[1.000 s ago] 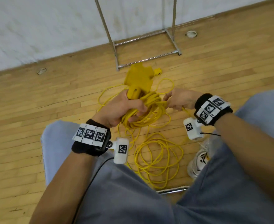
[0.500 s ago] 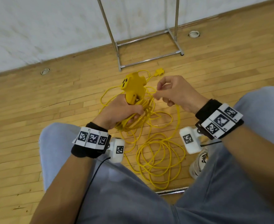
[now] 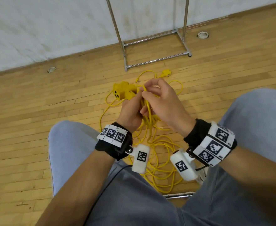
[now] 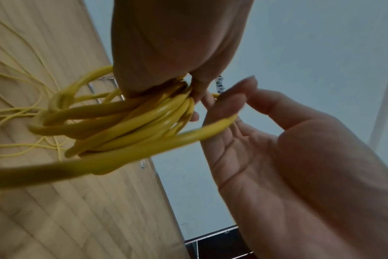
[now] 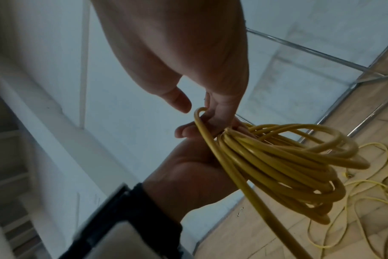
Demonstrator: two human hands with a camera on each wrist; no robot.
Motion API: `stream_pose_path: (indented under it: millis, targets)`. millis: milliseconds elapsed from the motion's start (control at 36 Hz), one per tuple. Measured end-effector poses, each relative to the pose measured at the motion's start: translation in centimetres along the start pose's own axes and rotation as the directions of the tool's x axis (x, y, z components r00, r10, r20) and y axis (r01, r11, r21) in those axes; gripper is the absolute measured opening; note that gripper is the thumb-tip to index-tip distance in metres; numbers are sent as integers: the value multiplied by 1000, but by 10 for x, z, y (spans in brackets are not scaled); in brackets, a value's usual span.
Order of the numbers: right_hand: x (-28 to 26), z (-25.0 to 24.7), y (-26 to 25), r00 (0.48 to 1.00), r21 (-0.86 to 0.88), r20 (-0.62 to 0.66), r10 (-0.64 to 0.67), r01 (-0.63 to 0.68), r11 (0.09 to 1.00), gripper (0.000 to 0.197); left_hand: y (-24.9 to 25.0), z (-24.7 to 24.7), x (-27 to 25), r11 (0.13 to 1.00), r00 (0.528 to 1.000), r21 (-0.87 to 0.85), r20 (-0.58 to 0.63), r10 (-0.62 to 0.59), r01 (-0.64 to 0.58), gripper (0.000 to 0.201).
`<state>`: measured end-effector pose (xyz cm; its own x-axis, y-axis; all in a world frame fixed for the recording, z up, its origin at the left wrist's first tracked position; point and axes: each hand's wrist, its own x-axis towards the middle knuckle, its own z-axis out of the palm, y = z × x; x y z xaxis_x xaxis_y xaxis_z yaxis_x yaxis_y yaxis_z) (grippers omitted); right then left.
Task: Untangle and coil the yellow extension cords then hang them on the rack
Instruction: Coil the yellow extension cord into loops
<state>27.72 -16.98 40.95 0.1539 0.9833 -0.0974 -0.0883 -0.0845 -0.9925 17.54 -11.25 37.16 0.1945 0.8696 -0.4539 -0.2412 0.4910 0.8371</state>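
Note:
My left hand (image 3: 131, 108) grips a bundle of coiled loops of the yellow extension cord (image 3: 147, 121); its yellow socket block (image 3: 122, 92) sticks out above the fist. My right hand (image 3: 146, 92) pinches one strand of the same cord just above the left fist, touching it. In the left wrist view the coil (image 4: 126, 122) fans out from under the left hand (image 4: 188, 87), and the strand runs across the right hand's fingers (image 4: 230, 105). The right wrist view shows the strand (image 5: 202, 126) looped over the right fingers (image 5: 219, 112). The uncoiled cord (image 3: 160, 162) lies tangled on the floor between my knees.
The metal rack (image 3: 156, 51) stands on the wooden floor against the white wall, just beyond the cord. A yellow plug (image 3: 166, 73) lies near its base. My knees (image 3: 72, 144) flank the cord pile, and a white shoe (image 3: 202, 175) rests beside it.
My right hand has swung left and up with a strand, from apart on the right to touching the top of my left fist. The left hand kept its grip on the coil.

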Motion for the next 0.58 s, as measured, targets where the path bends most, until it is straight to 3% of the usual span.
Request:
stream_pose_path:
  millis: [56, 139, 278, 472, 583]
  targets:
    - [0, 0, 2, 999, -89, -9, -47, 46, 995, 21, 3, -1, 2, 999, 999, -37, 1, -34, 34, 33]
    - [-2, -1, 6, 992, -223, -6, -123, 119, 968, 27, 7, -1, 1, 998, 998, -34, -10, -58, 58, 15]
    - [1, -4, 14, 983, -292, 4, -184, 177, 940, 30, 8, -3, 3, 990, 997, -120, -1, -72, 72, 15]
    - [2, -7, 17, 975, -350, 96, -199, 220, 911, 37, 11, 5, -7, 966, 984, -192, 85, -157, 171, 56]
    - [2, -5, 24, 966, -381, 167, -199, 249, 890, 43, 9, 5, -6, 952, 981, -236, 17, -195, 193, 35]
